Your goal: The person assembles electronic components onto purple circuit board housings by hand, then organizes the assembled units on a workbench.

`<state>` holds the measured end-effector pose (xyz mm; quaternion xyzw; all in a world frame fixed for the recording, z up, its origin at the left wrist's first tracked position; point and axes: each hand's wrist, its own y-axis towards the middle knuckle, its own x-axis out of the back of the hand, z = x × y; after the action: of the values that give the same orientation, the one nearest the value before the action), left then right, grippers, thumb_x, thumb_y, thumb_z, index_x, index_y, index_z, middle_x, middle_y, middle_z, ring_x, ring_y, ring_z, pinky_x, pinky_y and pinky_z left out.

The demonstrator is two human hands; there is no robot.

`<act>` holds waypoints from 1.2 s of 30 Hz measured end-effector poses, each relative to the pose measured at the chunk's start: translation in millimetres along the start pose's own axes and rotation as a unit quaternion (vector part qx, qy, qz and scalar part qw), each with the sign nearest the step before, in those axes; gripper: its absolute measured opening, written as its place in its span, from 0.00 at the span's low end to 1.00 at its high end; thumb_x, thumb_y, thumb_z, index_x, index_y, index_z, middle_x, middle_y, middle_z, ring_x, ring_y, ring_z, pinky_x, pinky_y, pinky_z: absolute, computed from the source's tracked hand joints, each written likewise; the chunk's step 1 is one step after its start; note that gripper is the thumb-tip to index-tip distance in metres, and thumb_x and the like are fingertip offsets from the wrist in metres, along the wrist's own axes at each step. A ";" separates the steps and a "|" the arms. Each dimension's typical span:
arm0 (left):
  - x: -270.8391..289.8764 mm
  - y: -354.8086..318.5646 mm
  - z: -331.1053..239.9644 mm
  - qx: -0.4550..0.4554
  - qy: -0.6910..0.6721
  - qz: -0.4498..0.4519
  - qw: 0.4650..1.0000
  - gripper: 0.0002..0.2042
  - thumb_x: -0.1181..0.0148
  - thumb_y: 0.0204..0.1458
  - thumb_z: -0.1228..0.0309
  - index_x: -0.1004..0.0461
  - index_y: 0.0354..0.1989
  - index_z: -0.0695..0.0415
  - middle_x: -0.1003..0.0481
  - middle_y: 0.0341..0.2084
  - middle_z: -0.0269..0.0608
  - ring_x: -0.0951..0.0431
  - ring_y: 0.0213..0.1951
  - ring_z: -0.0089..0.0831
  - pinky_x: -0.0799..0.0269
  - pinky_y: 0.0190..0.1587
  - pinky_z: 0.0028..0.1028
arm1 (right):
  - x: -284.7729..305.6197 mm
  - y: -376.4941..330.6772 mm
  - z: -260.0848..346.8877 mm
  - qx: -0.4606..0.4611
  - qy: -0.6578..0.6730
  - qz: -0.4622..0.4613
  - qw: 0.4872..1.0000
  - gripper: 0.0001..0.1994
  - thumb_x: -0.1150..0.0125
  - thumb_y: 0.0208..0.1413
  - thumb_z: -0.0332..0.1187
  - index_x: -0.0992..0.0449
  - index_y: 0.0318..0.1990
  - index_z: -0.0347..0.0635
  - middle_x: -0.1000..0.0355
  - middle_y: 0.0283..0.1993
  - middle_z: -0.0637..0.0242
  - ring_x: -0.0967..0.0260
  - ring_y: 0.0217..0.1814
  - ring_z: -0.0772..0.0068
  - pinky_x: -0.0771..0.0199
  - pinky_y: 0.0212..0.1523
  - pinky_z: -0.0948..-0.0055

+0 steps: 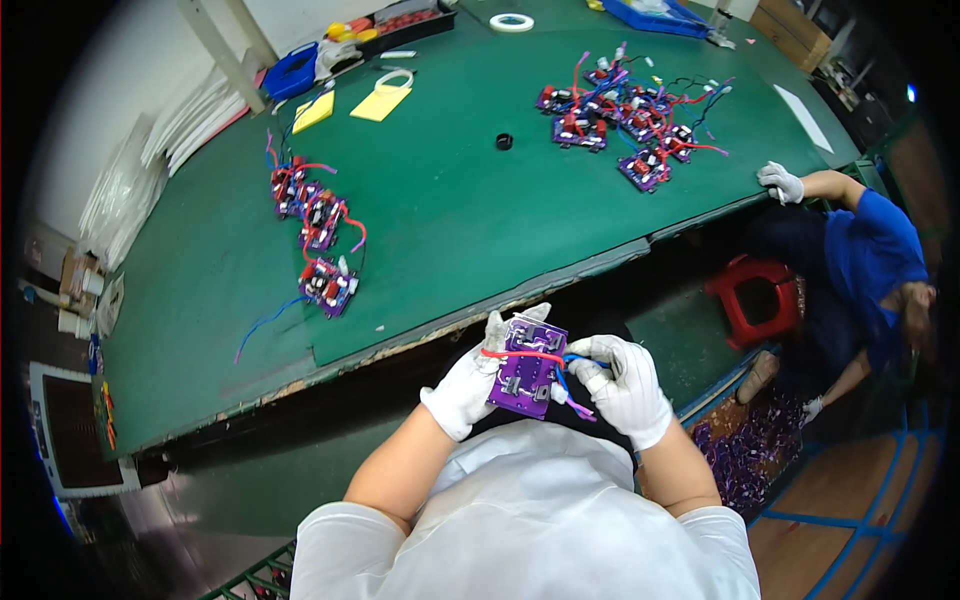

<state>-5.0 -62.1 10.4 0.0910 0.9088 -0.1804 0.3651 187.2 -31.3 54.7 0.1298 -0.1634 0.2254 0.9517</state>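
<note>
My left hand [468, 388], in a white glove, grips a purple circuit board [528, 376] by its left side, above my lap and just off the table's front edge. A red wire [522, 354] crosses the board's face. From its right side come a blue wire and a white connector [558, 394] with pink-purple ends. My right hand [628, 384], also gloved, pinches the blue wire [574, 360] beside the board. Part of the board's left edge is hidden by my fingers.
On the green table [430, 230] lie several wired boards at left [318, 222] and a pile of boards [630, 115] at right. A black ring [504, 142] sits between them. At right, a co-worker in a blue shirt [880, 260] leans beside a red stool [756, 300] and a box of boards [745, 455].
</note>
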 end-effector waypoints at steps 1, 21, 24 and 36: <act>0.0 6.9 5.6 -0.058 0.007 -0.015 0.998 0.41 0.62 0.50 0.37 0.51 0.64 0.58 0.35 0.54 0.45 0.33 0.54 0.35 0.37 0.58 0.33 | -6.1 -1.0 8.2 0.047 -0.053 -0.095 0.993 0.05 0.42 0.50 0.23 0.25 0.34 0.34 0.26 0.30 0.56 0.27 0.28 0.64 0.27 0.31 0.74; -2.7 -5.5 1.8 -0.040 0.156 -0.042 0.986 0.45 0.76 0.49 0.33 0.45 0.61 0.65 0.32 0.52 0.47 0.31 0.53 0.30 0.40 0.58 0.28 | -25.6 -36.7 3.7 -0.172 0.368 -0.264 0.875 0.05 0.46 0.53 0.30 0.31 0.35 0.39 0.31 0.27 0.66 0.34 0.22 0.75 0.33 0.20 0.82; 4.1 2.1 10.2 -0.108 0.176 -0.119 0.971 0.40 0.75 0.55 0.39 0.41 0.58 0.66 0.30 0.49 0.46 0.27 0.48 0.28 0.33 0.53 0.26 | -37.4 -26.6 1.1 -0.122 0.361 -0.320 0.868 0.09 0.43 0.55 0.34 0.34 0.36 0.39 0.31 0.30 0.65 0.34 0.25 0.78 0.36 0.18 0.82; -12.8 -12.6 -11.8 0.068 -0.114 -0.100 0.986 0.36 0.69 0.56 0.41 0.31 0.45 0.67 0.26 0.40 0.53 0.23 0.39 0.49 0.27 0.44 0.45 | -17.7 -4.0 -17.0 -0.131 0.555 -0.283 0.771 0.05 0.51 0.59 0.33 0.34 0.34 0.43 0.41 0.21 0.75 0.45 0.18 0.83 0.43 0.19 0.83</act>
<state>-7.0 -69.5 30.5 0.0029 0.8516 -0.2866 0.4389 178.4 -36.2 31.9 -0.1037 0.4088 -0.0447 0.9056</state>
